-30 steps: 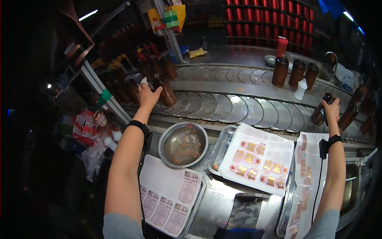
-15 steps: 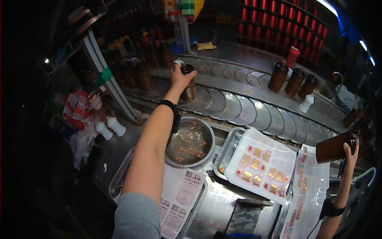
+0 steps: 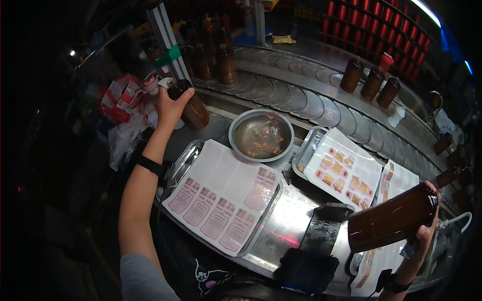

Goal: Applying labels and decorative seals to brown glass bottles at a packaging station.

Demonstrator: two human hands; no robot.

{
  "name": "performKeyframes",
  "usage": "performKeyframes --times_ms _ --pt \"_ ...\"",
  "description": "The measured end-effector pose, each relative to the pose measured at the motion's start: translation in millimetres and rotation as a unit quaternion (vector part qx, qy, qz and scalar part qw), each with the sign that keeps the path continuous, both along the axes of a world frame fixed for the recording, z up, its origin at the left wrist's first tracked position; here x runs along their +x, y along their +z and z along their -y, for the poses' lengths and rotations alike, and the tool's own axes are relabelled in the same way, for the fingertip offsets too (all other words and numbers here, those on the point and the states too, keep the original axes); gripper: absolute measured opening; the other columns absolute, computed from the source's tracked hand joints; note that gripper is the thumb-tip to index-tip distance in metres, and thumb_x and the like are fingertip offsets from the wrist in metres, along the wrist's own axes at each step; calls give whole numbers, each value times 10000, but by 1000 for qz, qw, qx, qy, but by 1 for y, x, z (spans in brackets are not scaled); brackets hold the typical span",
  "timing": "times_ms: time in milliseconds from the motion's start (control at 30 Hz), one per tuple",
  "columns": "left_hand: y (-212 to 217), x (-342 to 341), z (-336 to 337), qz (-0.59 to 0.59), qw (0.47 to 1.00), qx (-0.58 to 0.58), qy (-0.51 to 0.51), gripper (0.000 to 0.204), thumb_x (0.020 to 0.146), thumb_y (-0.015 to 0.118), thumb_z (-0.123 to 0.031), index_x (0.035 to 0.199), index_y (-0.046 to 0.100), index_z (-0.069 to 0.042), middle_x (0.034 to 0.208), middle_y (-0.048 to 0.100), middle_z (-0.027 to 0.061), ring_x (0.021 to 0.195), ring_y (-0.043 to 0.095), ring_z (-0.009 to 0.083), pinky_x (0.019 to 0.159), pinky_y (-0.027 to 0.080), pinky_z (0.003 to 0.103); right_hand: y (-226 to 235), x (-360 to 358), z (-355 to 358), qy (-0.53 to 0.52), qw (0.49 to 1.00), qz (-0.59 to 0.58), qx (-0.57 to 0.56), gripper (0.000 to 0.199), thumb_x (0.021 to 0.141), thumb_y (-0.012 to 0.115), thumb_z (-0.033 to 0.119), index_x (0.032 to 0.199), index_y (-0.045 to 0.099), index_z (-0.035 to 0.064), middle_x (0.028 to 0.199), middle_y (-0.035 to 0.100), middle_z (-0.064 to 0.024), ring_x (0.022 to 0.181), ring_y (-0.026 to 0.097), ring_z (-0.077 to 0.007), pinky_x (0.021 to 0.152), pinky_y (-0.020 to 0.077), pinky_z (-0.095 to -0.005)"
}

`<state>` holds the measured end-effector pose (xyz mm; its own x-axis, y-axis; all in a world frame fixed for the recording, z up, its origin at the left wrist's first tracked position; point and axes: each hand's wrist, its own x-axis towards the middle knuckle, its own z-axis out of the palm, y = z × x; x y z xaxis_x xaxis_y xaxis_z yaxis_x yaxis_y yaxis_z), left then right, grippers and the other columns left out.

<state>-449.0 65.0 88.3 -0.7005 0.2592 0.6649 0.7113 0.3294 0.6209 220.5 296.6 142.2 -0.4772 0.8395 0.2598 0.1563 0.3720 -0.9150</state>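
At the upper left, my left hand [image 3: 169, 104] is closed around the top of a dark brown glass bottle [image 3: 196, 114]. That bottle leans a little, and I cannot tell if its base rests on the bench. Something whitish shows by my fingers at its neck. On the right, my right hand [image 3: 426, 233] grips the end of a second brown bottle [image 3: 389, 220], held nearly sideways above a strip of printed sheets [image 3: 394, 175]. Between my hands lie a sheet of pink-and-gold labels [image 3: 216, 200] on a metal tray and a steel bowl [image 3: 235, 138] with small decals in liquid.
A curved conveyor of overlapping metal plates [image 3: 329, 113] runs behind the bench, with brown bottles [image 3: 373, 84] beyond it. A tray of gold-and-red decals [image 3: 346, 170] sits right of the bowl. A metal post [image 3: 168, 32] and plastic bags [image 3: 123, 103] stand left. A black angled stand [image 3: 321, 228] is in front.
My left hand has carried its bottle off the conveyor, leftward to the near side. My right hand has brought its bottle nearer and to the left. The whole view has shifted.
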Motion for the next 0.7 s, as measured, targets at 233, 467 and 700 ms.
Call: performKeyframes --times_ms 233,467,700 --pt "-41 -8 47 16 996 -48 80 738 711 850 -399 1240 518 -7 1155 644 212 1088 620 381 935 472 436 11 -73 78 85 992 -23 -86 1104 512 884 536 1370 468 -21 1279 550 -99 1169 564 -197 1045 416 -337" --pt "-42 -22 49 14 994 -44 98 759 711 836 -459 1222 525 9 1173 646 225 1106 611 410 927 469 452 9 -73 108 117 971 -32 -204 980 541 861 338 1379 477 7 1231 593 -89 1146 586 -184 1026 428 -313" --pt "-67 -40 47 -20 992 -80 94 731 734 823 -496 1235 550 -39 1168 655 204 1098 625 386 920 478 453 1 -76 110 143 959 -13 -245 906 590 825 296 1387 485 35 1321 561 -102 1235 546 -202 1082 389 -333"
